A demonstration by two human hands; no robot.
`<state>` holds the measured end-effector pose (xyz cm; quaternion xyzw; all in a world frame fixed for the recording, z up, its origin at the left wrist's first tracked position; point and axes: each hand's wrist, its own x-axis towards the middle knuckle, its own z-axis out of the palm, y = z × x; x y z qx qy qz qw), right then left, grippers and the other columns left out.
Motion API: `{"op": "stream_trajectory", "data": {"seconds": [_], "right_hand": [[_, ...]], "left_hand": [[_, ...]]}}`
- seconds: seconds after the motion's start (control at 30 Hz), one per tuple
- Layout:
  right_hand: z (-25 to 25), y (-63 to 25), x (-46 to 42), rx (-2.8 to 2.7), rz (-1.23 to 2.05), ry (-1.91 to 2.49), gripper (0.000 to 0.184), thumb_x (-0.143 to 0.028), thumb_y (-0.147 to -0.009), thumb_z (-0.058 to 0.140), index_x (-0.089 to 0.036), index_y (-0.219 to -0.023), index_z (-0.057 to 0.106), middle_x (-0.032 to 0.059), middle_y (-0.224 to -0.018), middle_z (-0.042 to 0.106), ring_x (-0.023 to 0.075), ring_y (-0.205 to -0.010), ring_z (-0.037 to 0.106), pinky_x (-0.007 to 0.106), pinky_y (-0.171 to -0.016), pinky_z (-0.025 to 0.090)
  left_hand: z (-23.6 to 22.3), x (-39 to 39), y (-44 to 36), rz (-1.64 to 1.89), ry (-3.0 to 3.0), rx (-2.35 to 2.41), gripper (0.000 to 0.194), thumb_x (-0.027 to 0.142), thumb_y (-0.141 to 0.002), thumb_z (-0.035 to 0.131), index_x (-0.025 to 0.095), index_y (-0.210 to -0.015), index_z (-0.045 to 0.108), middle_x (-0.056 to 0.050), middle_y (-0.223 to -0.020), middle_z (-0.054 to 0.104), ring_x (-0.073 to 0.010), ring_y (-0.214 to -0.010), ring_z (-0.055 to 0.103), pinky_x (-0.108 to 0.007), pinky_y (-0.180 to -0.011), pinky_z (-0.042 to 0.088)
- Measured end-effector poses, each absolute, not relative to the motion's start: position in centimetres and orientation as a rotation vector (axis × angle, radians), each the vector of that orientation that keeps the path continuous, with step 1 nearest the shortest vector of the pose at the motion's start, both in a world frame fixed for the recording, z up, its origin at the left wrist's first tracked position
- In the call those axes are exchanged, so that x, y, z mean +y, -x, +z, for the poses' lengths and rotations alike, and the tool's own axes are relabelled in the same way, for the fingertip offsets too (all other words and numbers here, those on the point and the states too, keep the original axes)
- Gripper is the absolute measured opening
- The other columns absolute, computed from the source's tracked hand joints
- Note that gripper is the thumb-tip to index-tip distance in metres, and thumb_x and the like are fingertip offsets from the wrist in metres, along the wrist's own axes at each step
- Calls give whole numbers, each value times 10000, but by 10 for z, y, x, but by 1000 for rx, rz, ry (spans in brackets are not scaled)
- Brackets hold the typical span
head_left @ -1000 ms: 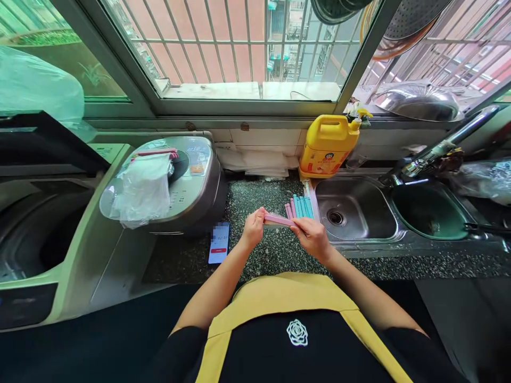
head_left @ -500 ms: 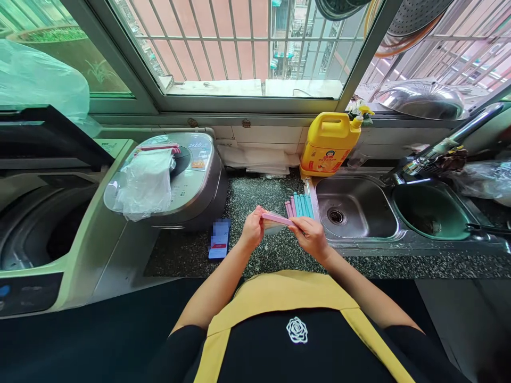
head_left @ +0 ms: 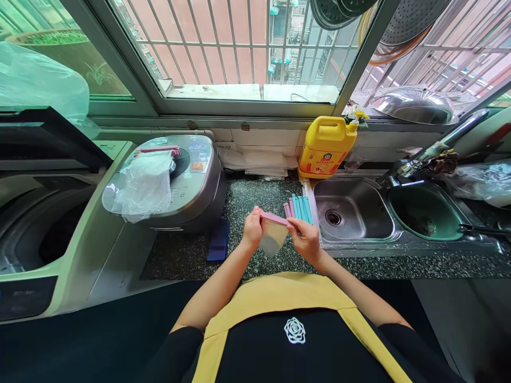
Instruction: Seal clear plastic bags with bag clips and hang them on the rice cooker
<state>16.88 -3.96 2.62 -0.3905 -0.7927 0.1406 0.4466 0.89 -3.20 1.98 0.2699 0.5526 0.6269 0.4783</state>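
Ends of pink clip (head_left: 274,218) hidden under fingers of left hand (head_left: 252,230) and right hand (head_left: 306,238). Contents of small bag (head_left: 272,239) can't be made out. Right hand also hides near ends of some clips in row (head_left: 302,207). Phone (head_left: 217,241) screen dark, unreadable. Jug (head_left: 325,151) small print too tiny. White bag (head_left: 146,183) covers part of cooker (head_left: 189,194) top. Washer (head_left: 85,234), green bag (head_left: 43,80) cut by left edge; colander (head_left: 415,21) by top; apron (head_left: 279,290) by bottom; black handle (head_left: 485,231) by right.
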Motion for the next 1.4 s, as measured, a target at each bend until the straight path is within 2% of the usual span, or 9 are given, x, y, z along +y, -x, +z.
{"op": "stream_trajectory", "data": {"seconds": [0.2,0.43,0.53,0.7,0.77,0.87,1.0,1.13,1.4], "right_hand": [[29,-166,-35,-2047,180,1003,273,-284,-846,517,-200,-1104,544,118,-1161,572,239,-1057,538,404,-869,462],[-32,-124,-17,-2385,452,906,209,-234,-900,401,-168,-946,594,90,-830,620,193,-793,555,324,-718,467],[-64,-93,-15,-2517,569,920,175,-207,-886,436,-157,-935,597,88,-839,619,182,-802,546,306,-733,450],[-87,-60,-12,-2636,678,979,142,-186,-870,469,-142,-907,599,83,-835,613,170,-794,532,287,-735,431],[-87,-59,-10,-2617,682,966,128,-195,-860,486,-147,-905,596,76,-834,608,168,-795,528,284,-734,429],[-83,-66,-10,-2520,668,893,126,-212,-853,496,-158,-914,592,71,-832,602,168,-802,528,284,-737,435],[-72,-82,-14,-2343,642,821,160,-238,-870,461,-170,-908,602,75,-835,598,168,-820,540,291,-744,451],[-61,-94,-19,-2202,594,799,175,-246,-869,459,-171,-910,612,77,-849,604,159,-811,551,295,-735,474],[-34,-109,-22,-2028,606,829,159,-260,-866,456,-195,-938,582,86,-937,611,165,-897,579,327,-785,506]], "left_hand": [[14,-35,-8,1471,-1037,1571,437,494,-844,392,177,-554,475,15,-518,480,-98,-501,412,-225,-516,321],[-35,-43,19,1161,-1141,1969,397,362,-872,324,190,-544,466,-13,-525,526,-133,-522,466,-246,-559,339],[-63,-52,45,926,-1143,2172,377,303,-865,320,186,-571,525,-59,-611,610,-174,-635,554,-293,-713,391],[-88,-57,75,767,-1149,2314,365,282,-853,323,183,-630,593,-98,-717,668,-213,-823,598,-391,-964,302],[-90,-56,77,836,-1111,2284,367,298,-852,334,184,-597,571,-86,-682,654,-203,-792,593,-371,-933,333],[-88,-54,70,1065,-981,2129,412,379,-860,333,184,-536,498,-46,-590,587,-164,-648,547,-292,-732,411],[-82,-54,49,1340,-698,1828,497,562,-828,330,184,-523,436,16,-492,454,-107,-495,423,-227,-514,347],[-70,-51,30,1466,-563,1658,532,659,-759,378,174,-559,465,23,-504,464,-91,-479,410,-215,-490,340],[-58,-40,13,1477,-503,1603,551,688,-744,361,177,-563,456,27,-506,475,-88,-461,431,-218,-481,359]]}}
